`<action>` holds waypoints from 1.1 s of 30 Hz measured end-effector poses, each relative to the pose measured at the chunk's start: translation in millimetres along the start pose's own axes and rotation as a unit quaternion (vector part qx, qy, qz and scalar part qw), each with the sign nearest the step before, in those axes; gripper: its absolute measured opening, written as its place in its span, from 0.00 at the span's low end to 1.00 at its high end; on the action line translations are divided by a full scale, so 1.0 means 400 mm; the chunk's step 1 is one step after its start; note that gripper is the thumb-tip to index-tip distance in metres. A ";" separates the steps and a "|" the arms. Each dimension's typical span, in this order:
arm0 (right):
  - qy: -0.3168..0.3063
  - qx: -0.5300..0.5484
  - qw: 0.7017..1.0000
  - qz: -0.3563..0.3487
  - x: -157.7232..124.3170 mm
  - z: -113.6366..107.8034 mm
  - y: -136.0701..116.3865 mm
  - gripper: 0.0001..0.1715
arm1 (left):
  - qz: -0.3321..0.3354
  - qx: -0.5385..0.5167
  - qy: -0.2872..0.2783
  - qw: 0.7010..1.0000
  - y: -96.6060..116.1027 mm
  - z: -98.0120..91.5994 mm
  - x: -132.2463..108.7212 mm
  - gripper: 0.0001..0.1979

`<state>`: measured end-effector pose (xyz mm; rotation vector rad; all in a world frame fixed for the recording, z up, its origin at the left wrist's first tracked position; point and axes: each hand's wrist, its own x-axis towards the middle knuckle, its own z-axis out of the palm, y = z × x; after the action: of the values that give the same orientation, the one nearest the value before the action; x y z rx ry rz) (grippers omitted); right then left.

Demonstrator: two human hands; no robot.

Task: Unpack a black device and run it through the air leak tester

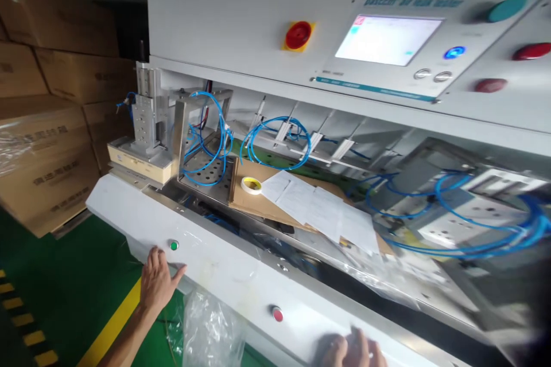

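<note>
My left hand (158,284) rests at the lower edge of the machine's white front panel (232,264), beside a green button (174,245). Its fingers are bent over the edge and the thumb is spread; nothing shows in it. At the bottom edge of the view, my right hand (355,351) lies on the same panel, to the right of a red button (278,314). Its fingers are partly spread and slightly blurred, the rest is cut off by the frame, and no object shows in it.
A tape roll (251,186) and white papers (318,206) lie on cardboard (241,195) behind the panel. Blue hoses (310,146) loop around metal fixtures. Clear plastic (210,327) hangs below the front. Brown cartons (47,166) are stacked at left. A lit screen (387,39) is above.
</note>
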<state>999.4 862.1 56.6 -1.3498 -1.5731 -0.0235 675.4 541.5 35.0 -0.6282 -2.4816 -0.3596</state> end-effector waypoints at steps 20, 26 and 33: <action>0.032 -0.045 0.997 -0.054 -0.022 -0.009 0.009 0.34 | 0.018 0.000 -0.022 1.000 -0.023 -0.013 0.004 0.46; 0.041 -0.070 0.992 -0.099 -0.034 -0.017 0.011 0.33 | 0.029 -0.001 -0.034 0.999 -0.043 -0.028 0.007 0.49; 0.044 -0.079 0.987 -0.135 -0.045 -0.029 0.002 0.31 | 0.026 -0.004 -0.052 0.998 -0.053 -0.038 0.020 0.53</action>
<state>1004.8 842.6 49.4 -1.2269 -1.6963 -0.3756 665.5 520.4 49.3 -0.7307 -2.5573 -0.3245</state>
